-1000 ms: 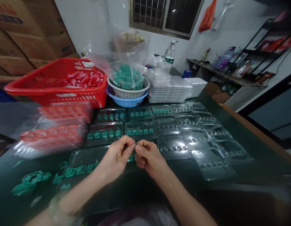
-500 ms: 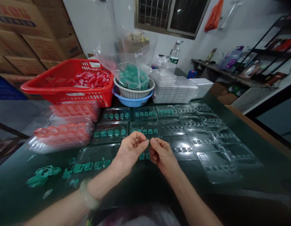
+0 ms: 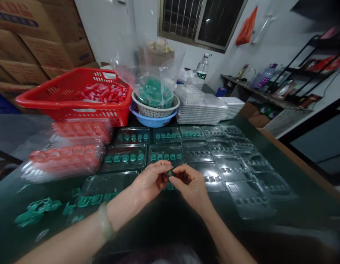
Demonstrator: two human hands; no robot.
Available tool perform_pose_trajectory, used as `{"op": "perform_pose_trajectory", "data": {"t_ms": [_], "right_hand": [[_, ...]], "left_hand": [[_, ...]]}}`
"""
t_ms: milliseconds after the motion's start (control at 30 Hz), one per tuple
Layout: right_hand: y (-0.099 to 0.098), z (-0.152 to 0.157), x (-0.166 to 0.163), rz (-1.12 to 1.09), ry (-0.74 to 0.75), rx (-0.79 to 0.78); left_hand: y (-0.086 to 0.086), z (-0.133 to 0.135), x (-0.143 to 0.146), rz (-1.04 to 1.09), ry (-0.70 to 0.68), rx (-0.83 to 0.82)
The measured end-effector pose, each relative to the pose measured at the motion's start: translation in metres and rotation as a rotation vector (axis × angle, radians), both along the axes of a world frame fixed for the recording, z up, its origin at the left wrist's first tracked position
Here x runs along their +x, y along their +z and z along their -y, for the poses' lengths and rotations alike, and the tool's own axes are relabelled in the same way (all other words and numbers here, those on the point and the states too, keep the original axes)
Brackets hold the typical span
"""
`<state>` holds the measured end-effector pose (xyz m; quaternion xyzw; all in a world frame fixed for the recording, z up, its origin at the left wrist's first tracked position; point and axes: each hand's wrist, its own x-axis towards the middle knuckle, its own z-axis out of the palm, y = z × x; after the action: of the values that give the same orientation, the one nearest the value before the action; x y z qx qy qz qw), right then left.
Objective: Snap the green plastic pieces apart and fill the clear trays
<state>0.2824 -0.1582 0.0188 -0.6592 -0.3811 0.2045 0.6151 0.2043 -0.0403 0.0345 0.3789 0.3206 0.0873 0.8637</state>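
My left hand and my right hand meet over the table, fingertips pinched on a small green plastic piece. The fingers cover most of it. Below and beyond them, clear plastic trays lie in rows. Green pieces fill the small compartments of the left and back trays; those on the right show bare compartments. Under my left forearm is a front tray with more green pieces. Loose green scraps lie to the left.
A red basket of red pieces stands at the back left, behind stacked trays of red pieces. A bag of green pieces sits in a grey colander over a blue basin. Stacked clear trays stand beside it.
Both hands have closed in around the small green piece and turned, the right thumb now beneath it. The view has shifted slightly, with the table things sitting further left and lower.
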Motion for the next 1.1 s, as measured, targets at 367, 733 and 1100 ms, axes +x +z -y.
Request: {"op": "perform_pose_trajectory", "data": {"t_ms": [367,733,1100], "right_hand": [[-0.013,-0.01,0.16,0.031,-0.362,-0.122],[-0.055,-0.051,0.293,0.291,-0.451,-0.411],[-0.074,-0.059,0.309,0.514,-0.415,-0.604]], "left_hand": [[0.022,-0.02,-0.007,0.017,-0.115,0.231],[0.007,-0.068,-0.063,-0.173,0.069,0.446],[0.003,-0.072,-0.066,-0.238,0.07,0.488]]}}
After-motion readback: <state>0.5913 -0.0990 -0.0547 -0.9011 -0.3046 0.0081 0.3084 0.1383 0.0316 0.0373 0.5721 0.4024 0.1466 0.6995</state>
